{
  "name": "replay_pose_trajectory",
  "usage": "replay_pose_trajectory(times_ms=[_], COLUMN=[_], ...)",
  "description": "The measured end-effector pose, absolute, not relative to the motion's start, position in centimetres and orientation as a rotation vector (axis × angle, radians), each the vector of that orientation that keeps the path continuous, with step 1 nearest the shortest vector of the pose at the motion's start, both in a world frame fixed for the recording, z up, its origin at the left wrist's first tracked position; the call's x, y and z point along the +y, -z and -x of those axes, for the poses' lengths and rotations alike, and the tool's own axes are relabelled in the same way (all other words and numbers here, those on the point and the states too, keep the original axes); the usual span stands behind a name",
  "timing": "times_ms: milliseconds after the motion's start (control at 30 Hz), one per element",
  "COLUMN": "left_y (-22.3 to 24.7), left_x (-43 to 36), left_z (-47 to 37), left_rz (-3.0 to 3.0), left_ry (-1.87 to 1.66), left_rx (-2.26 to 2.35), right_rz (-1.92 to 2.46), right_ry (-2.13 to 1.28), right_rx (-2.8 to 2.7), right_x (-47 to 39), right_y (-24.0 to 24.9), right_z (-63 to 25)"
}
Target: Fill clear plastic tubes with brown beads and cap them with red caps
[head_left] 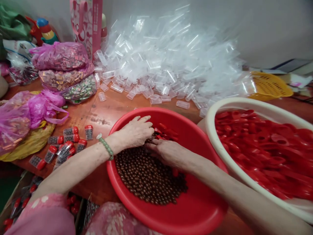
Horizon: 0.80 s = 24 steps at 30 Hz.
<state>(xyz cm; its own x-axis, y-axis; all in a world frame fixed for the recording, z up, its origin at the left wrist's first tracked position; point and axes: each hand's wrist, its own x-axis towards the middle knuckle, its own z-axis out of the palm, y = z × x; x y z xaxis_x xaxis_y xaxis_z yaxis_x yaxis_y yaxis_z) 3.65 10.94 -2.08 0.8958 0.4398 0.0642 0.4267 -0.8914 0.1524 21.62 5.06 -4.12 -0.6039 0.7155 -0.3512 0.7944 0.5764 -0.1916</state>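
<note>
Working low inside a red basin (198,207), likely best against spills, I am holding my left hand (139,130) and right hand (166,152) close together, what they're gripping I cannot tell; brown beads (149,179) are lying toward its left edge.

Beads (146,179) are held in a basin (202,212), flanked by containers (68,131) left, a tub (210,122) right; apparently, cases (156,68) are heaped behind.

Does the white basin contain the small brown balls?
No, the small brown balls lie in the red basin, while the white basin holds red plastic pieces.
</note>
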Motion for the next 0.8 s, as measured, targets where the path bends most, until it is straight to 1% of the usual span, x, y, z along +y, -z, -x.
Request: replay_pose_trajectory(times_ms=[200,400,533,700,800], left_y=[2.1,3.4,2.9,2.4,2.9], left_x=[9.7,9.8,10.3,10.3,10.3], left_z=[-2.4,-3.5,-4.3,-4.4,-4.3], left_rz=[-2.875,-2.952,-2.902,-2.824,-2.755], left_ry=[0.167,0.19,0.181,0.192,0.256], left_rx=[0.843,0.903,1.02,1.067,1.049], right_rz=[-1.278,-1.413,-1.614,-2.093,-2.263], right_ry=[0.702,0.925,1.056,0.948,0.908], right_rx=[2.564,2.559,2.49,2.3,2.216], right_x=[6.5,6.8,6.4,6.2,6.2], right_y=[4.5,4.7,4.6,5.5,6.2], right_z=[-22.5,-22.9,-22.5,-21.4,-20.6])
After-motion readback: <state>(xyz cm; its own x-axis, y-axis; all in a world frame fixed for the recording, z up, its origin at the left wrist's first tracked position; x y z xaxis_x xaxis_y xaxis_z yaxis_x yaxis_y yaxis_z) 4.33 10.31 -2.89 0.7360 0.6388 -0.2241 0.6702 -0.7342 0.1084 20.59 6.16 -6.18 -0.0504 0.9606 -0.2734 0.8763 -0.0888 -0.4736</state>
